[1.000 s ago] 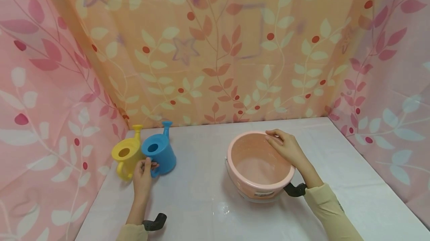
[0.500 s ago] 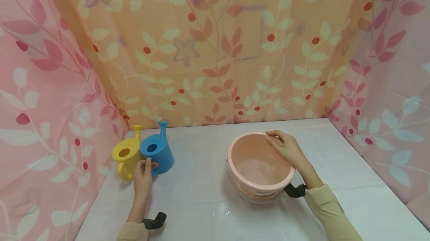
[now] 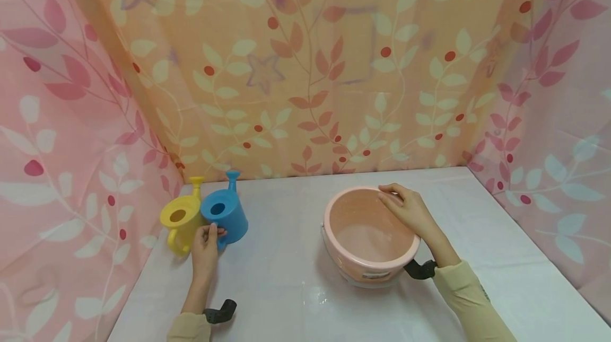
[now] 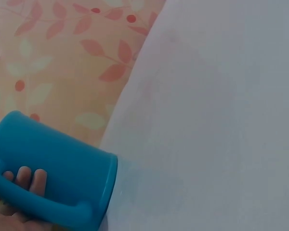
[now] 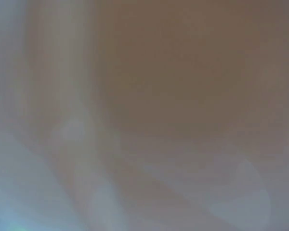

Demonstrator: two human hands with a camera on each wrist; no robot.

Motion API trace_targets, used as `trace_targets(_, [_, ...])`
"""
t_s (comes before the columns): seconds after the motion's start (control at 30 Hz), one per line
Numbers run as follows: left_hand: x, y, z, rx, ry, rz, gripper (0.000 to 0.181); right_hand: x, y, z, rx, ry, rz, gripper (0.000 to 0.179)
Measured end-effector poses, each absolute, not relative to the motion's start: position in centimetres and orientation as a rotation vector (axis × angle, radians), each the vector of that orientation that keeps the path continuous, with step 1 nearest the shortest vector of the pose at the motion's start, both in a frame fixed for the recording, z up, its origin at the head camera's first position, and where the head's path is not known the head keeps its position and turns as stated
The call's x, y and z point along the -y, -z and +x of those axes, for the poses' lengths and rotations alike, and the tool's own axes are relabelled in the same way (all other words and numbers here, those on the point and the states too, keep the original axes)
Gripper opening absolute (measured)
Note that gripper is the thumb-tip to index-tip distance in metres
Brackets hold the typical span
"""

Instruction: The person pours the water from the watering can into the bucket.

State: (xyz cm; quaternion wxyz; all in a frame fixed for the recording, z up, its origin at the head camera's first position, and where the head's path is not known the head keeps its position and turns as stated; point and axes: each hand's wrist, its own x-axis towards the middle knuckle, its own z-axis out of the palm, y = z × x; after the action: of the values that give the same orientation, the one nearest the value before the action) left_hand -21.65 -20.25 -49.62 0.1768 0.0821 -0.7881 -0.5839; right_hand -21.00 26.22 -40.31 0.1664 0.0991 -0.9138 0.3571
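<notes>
In the head view my left hand (image 3: 205, 249) grips the handle of a blue watering can (image 3: 234, 220) at the left of the table. The left wrist view shows fingers (image 4: 38, 182) curled through the handle, against the blue body (image 4: 62, 149). Close beside it on the left stands a yellow watering can (image 3: 183, 217), its spout toward the back like the blue one's. My right hand (image 3: 408, 212) holds the right rim of a round pink bucket (image 3: 353, 260), thumb inside and fingers over the edge. The right wrist view is a blur of the bucket's pinkish inside (image 5: 183, 86).
A white cloth (image 3: 281, 289) covers the table. Orange leaf-print fabric (image 3: 305, 77) hangs along the back edge, with pink printed fabric on both sides. A black curved piece (image 3: 221, 311) sticks out at the left wrist, another (image 3: 421, 269) at the right wrist.
The blue watering can has shifted and turned slightly left, closer to the yellow one, with my left hand on its handle. My right hand and the bucket stay in place.
</notes>
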Motion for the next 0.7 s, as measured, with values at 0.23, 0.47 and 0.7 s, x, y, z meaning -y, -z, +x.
trace_targets(0.23, [20.7,49.9,-21.7,2.314,1.623,0.229,0.040,-26.3,40.3,-21.0,2.596,-1.022,0.290,0.033])
trace_targets(0.47, [21.1,49.8,-21.3,2.389,1.586,0.228,0.048,-26.2,40.4,-21.0,2.595,-1.020,0.294,0.033])
trace_targets(0.7, [21.5,49.5,-20.8,2.476,1.454,0.264,0.050,-26.4,40.2,-21.0,2.615,-1.078,0.283,0.035])
